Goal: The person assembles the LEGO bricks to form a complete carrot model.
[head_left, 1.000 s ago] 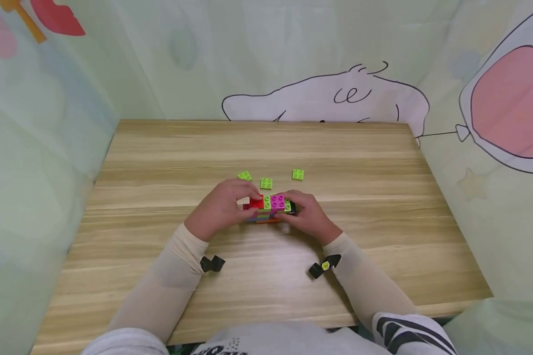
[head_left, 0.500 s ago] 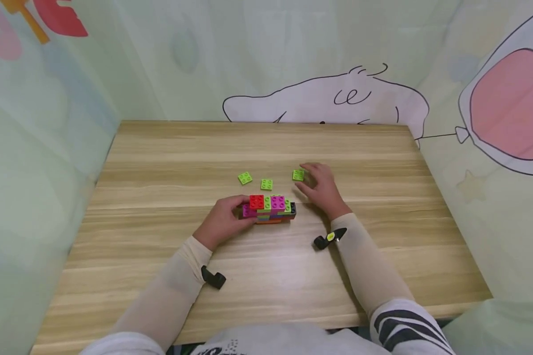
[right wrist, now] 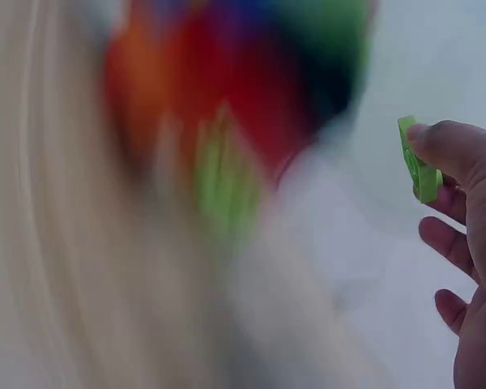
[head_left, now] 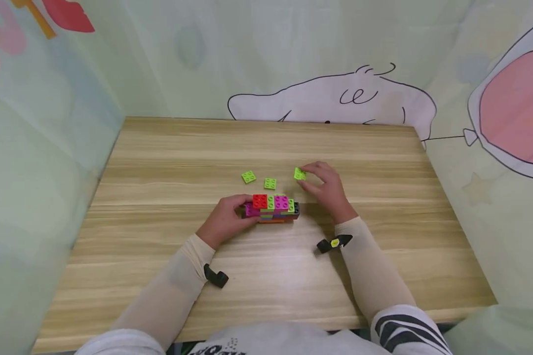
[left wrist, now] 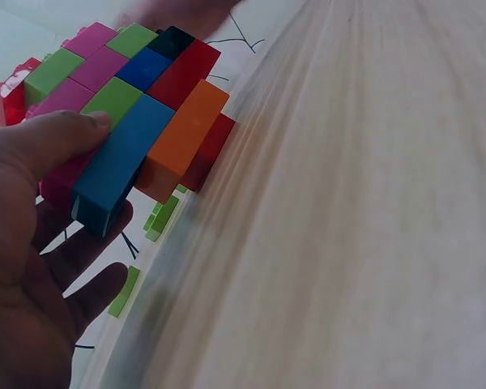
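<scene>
A stack of toy building bricks in red, pink, green, blue, orange and black stands at the middle of the table. My left hand grips its left end; in the left wrist view the thumb presses the near side and fingers lie behind. Up and to the right of the stack, my right hand pinches a flat lime-green brick between thumb and index finger, the other fingers loosely bent. The right wrist view shows this brick tilted and the stack blurred.
Two more flat lime-green bricks lie on the wooden table behind the stack: one on the left and one in the middle. A printed cloth hangs along the table's back and sides.
My right hand has left the stack, reached back and right to the far green brick, and now holds it tilted. My left hand has slid lower on the stack's left end, uncovering the red brick.
</scene>
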